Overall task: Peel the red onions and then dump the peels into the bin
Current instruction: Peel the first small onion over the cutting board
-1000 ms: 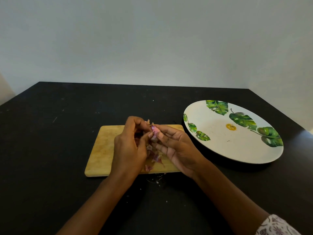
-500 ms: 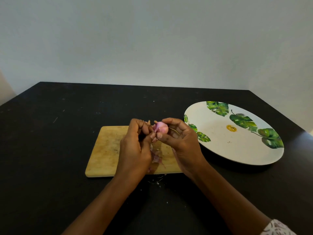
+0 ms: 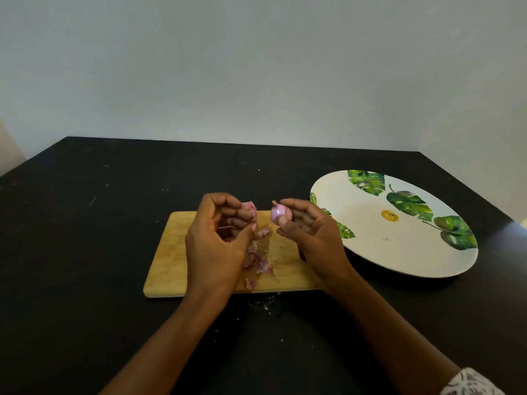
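Head view: right grip point(image 3: 310, 232) holds one onion point(image 3: 278, 215), left grip point(image 3: 216, 238) pinches one peel point(image 3: 249, 207) above one board point(image 3: 168, 252).

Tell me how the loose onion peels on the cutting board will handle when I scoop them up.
The peels look thin and curled, so probably very light and floppy. They lie in many separate scraps, so they will likely scatter rather than lift together. Small bits already on the table suggest they crumble easily.

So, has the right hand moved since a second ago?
Yes. The right hand, gripping the onion, has shifted right toward the plate, away from the left hand, which holds a peel over the cutting board.
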`<state>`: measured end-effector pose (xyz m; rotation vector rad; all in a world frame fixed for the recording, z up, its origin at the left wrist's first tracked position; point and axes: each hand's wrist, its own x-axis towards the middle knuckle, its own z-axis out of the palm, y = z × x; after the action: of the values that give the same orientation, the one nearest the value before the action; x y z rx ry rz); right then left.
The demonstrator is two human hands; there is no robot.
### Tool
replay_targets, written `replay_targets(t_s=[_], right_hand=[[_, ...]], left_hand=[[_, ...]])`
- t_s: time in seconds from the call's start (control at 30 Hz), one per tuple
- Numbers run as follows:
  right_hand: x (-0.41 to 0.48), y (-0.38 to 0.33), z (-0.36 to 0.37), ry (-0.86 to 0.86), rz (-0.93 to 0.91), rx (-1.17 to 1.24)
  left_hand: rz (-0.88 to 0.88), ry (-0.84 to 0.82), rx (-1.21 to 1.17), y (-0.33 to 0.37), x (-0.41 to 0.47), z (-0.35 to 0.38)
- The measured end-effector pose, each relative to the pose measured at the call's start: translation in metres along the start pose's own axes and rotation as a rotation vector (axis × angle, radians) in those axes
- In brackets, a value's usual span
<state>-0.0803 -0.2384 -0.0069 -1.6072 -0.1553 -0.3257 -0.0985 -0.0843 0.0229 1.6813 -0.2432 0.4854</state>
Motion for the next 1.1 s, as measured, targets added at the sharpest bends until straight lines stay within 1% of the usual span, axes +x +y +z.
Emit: replay_targets(t_s=[0.1,0.2,0.27,0.4,0.57,0.7,0.97,1.1], right_hand=[[0.001,-0.004,0.000,-0.047,0.188,0.297],[0.002,-0.009,0.001,-0.067,0.278,0.513],[0.002,-0.011,0.000,-0.076,0.314,0.588],[0.001,-0.014,-0.001,-0.149,0.337,0.636],[-0.001,-0.017,-0.002,-0.256,0.390,0.632],[-0.003,-0.015,-0.001,-0.299,0.416,0.610],[-0.005,-0.012,-0.001,-0.359,0.416,0.652],[-0.006,-0.009,0.002,-0.364,0.410,0.658]], left_hand=[[0.025,-0.045,0.113,-0.009,-0.001,0.001],[0.038,-0.047,0.194,-0.012,-0.003,0.002],[0.056,-0.045,0.234,-0.014,-0.003,0.003],[0.136,-0.043,0.272,-0.015,-0.002,0.002],[0.332,-0.133,0.264,-0.012,-0.004,0.001],[0.411,-0.147,0.261,-0.014,-0.005,0.002],[0.331,-0.193,0.229,-0.020,-0.002,0.002],[0.309,-0.172,0.225,-0.018,-0.001,0.001]])
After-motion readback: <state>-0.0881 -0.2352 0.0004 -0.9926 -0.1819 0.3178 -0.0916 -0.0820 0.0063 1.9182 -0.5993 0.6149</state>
